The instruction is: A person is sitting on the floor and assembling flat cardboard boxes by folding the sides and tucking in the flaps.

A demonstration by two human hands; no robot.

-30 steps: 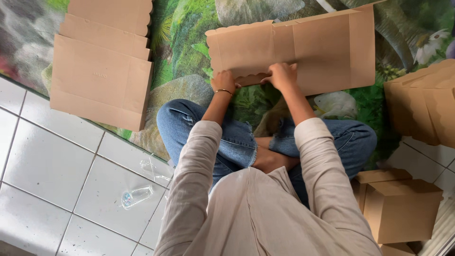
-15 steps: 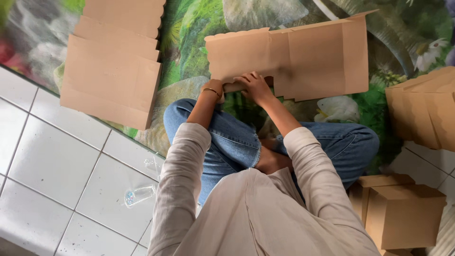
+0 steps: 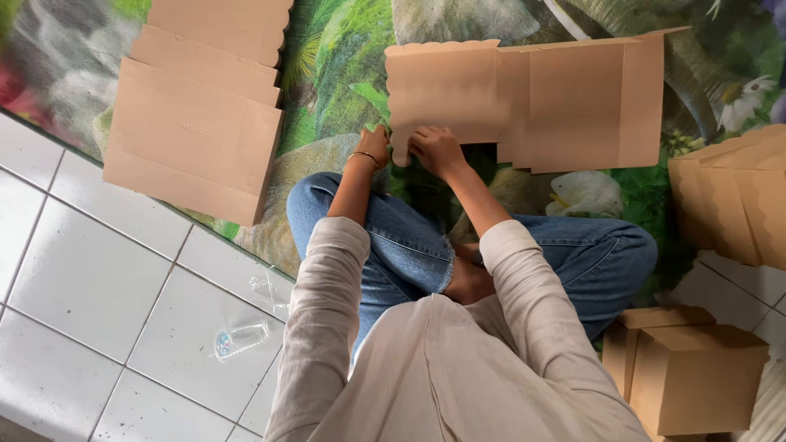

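One flat, unfolded brown cardboard box blank (image 3: pixel 524 102) is laid out on the green leaf-printed floor mat (image 3: pixel 336 90), not yet shaped; folded brown cardboard boxes (image 3: pixel 696 372) are seen finished at the right, a stack of flat blanks (image 3: pixel 196 123) unworked at the left. Both grips are closed on the blank's near edge: left hand (image 3: pixel 374 147) pinching the corner, right hand (image 3: pixel 435 150) curled over a flap.

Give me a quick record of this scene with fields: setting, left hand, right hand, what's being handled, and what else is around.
setting: person seated cross-legged on a leafy printed mat beside a white tiled floor
left hand: at the lower left edge of the flat cardboard sheet, bracelet on the wrist
right hand: gripping the same lower edge, close by the left
handled: unfolded cardboard box blank lying flat
left side: stack of flat cardboard
right side: folded boxes
floor item: small clear plastic piece
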